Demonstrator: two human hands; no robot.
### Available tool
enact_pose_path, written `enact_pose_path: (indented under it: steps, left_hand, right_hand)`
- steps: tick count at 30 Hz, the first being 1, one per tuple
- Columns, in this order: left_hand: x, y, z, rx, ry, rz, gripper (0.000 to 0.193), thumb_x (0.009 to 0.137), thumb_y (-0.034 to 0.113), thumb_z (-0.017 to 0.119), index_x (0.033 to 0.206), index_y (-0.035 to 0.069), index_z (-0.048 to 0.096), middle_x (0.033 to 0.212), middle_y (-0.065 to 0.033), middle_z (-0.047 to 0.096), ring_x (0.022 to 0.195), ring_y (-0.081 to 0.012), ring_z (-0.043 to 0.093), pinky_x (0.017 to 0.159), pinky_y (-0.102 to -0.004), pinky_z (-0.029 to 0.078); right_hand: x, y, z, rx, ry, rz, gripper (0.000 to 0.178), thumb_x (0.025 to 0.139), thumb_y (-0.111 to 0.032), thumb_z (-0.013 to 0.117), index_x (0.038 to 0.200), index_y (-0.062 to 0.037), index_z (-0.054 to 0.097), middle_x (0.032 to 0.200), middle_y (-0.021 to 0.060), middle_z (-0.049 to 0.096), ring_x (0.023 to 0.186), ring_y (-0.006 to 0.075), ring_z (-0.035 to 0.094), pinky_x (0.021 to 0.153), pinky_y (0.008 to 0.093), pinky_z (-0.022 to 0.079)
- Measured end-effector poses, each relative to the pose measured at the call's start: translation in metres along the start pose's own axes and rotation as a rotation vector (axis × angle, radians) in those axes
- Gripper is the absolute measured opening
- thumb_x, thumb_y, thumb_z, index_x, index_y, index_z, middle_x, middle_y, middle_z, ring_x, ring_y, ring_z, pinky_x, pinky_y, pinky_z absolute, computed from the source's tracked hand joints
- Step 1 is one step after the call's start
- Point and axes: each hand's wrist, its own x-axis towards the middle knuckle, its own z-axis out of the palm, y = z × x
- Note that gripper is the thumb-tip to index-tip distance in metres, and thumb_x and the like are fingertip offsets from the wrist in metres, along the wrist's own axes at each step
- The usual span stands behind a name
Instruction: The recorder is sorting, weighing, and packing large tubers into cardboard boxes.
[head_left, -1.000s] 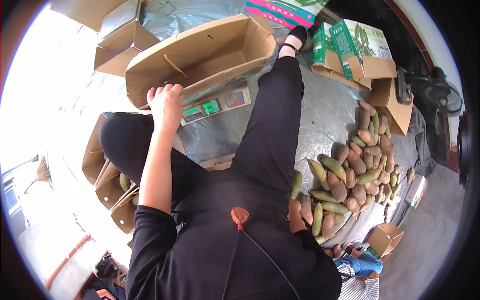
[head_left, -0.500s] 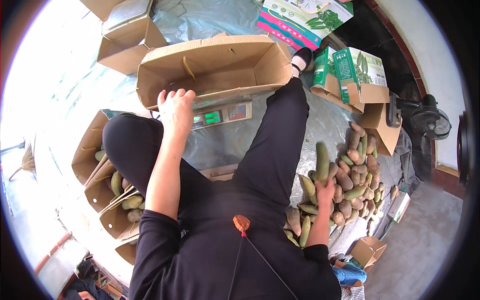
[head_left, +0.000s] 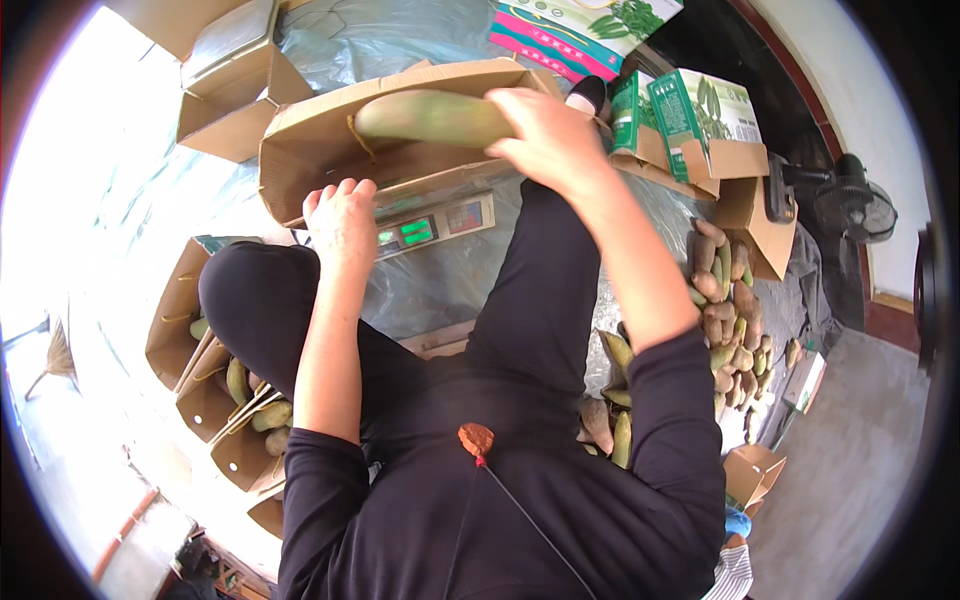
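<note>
My right hand [head_left: 545, 135] grips one end of a long, thick green vegetable [head_left: 430, 118] and holds it over an open cardboard box [head_left: 335, 112]. The vegetable lies nearly level and is slightly blurred; its exact kind is hard to tell. My left hand [head_left: 342, 215] has its fingers curled over the near rim of the same box, at its left part. Just below the box's near side shows a digital scale [head_left: 440, 228] with a lit green display. Most of the box's floor is hidden by its wall and the vegetable.
To my right lies a pile of green and brownish vegetables [head_left: 740, 330]. Opened boxes with vegetables [head_left: 235, 440] stand beside my left knee. Printed green-and-white cartons [head_left: 700, 115] and a black fan [head_left: 858, 205] stand at the far right. Clear plastic sheeting [head_left: 350, 45] covers the floor.
My right hand has carried the green vegetable from beside the pile, up and left, to above the box. My left hand has stayed at the box's rim.
</note>
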Motion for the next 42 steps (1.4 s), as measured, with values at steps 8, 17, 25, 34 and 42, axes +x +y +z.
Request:
enact_pose_path:
  steps: [8,17,25,34,42]
  left_hand:
    - [-0.003,0.003,0.003,0.036,0.025,0.029,0.013,0.073,0.011,0.066,0.085,0.013,0.062,0.082,-0.0042,0.061,0.086,-0.0243,0.059,0.083,-0.0408,0.041]
    - [0.000,-0.010,0.008,0.120,-0.039,-0.011,0.017,0.077,0.018,0.066,0.093,0.012,0.062,0.092,-0.0048,0.064,0.092,-0.0258,0.060,0.080,-0.0423,0.042]
    - [0.004,-0.012,0.022,0.168,-0.040,0.038,0.023,0.080,0.021,0.064,0.102,0.014,0.062,0.100,-0.0027,0.065,0.096,-0.0240,0.060,0.084,-0.0410,0.041]
    - [0.004,-0.030,0.031,0.128,-0.042,0.050,0.024,0.080,0.022,0.064,0.101,0.012,0.062,0.097,-0.0055,0.065,0.093,-0.0262,0.061,0.080,-0.0416,0.043]
    - [0.006,-0.028,0.031,0.145,-0.007,0.104,0.023,0.080,0.022,0.064,0.099,0.009,0.062,0.093,-0.0080,0.066,0.087,-0.0281,0.063,0.072,-0.0400,0.047]
  right_hand:
    - [0.076,-0.049,0.122,-0.032,-0.237,0.062,0.032,0.069,-0.019,0.072,0.100,-0.0100,0.066,0.094,0.0129,0.067,0.091,0.0308,0.065,0.078,0.0422,0.052]
    - [-0.030,0.041,0.026,0.421,0.193,0.048,0.039,0.079,-0.027,0.067,0.113,-0.0068,0.062,0.109,0.0133,0.065,0.100,0.0259,0.062,0.088,0.0345,0.048]
    - [-0.297,0.191,0.057,0.033,0.018,0.827,0.036,0.079,-0.028,0.065,0.110,-0.0097,0.062,0.101,0.0135,0.066,0.095,0.0316,0.062,0.082,0.0397,0.049]
    - [-0.535,0.137,0.177,0.104,-0.401,1.373,0.036,0.075,-0.024,0.067,0.108,-0.0120,0.063,0.110,0.0169,0.061,0.105,0.0340,0.057,0.088,0.0412,0.047]
    - [-0.585,0.078,0.160,0.021,-0.691,1.909,0.062,0.081,-0.020,0.061,0.138,-0.0213,0.037,0.148,0.0008,0.032,0.134,0.0241,0.034,0.101,0.0461,0.038]
